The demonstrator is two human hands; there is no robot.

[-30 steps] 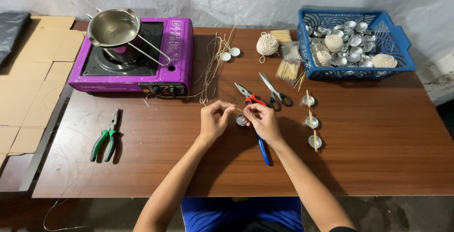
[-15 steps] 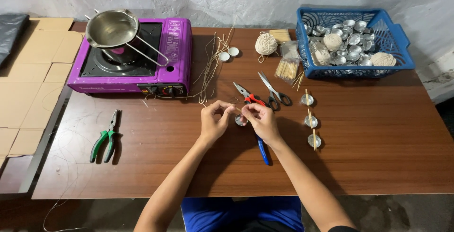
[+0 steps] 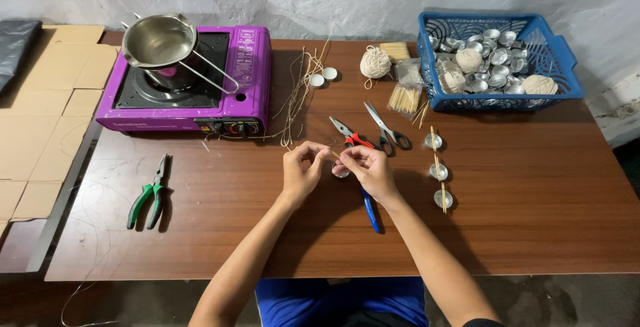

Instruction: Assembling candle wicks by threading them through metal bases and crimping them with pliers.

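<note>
Small metal cup (image 3: pixel 340 170) with a thin wooden stick (image 3: pixel 331 154) over it, near the middle of the brown wooden table (image 3: pixel 533 220), partly hidden between the two hands. Left hand (image 3: pixel 301 170) just beside the cup, thumb and fingertips pinched together on the left end of the stick. Right hand (image 3: pixel 369 170) touching from the other side, fingers curled and closed around the same stick above the cup; exact contact with the cup impossible to tell.

Around them, from largest to smallest: purple portable gas stove (image 3: pixel 193 84) at the far left of the table, with a steel pot (image 3: pixel 160 39) on its burner, long wire handle pointing right. Blue plastic basket (image 3: pixel 497 64) at the far right, filled with many more metal cups and some balls of string. Flat cardboard sheets (image 3: pixel 40 120) on the floor left of the table. Bundle of loose pale wicks (image 3: pixel 300 97) right of the stove. Green-handled pliers (image 3: pixel 150 194) alone near the left edge. Grey scissors (image 3: pixel 387 127) and red-handled pliers (image 3: pixel 350 134) side by side, just behind the hands. Blue pen (image 3: pixel 371 210) partly under the right wrist. Ball of white string (image 3: pixel 375 62) and a pack of short sticks (image 3: pixel 404 98) next to the basket. Row of three finished cups (image 3: pixel 439 172), each with a stick across the rim, right of the hands. Two small white discs (image 3: pixel 323 77) near the wicks
</note>
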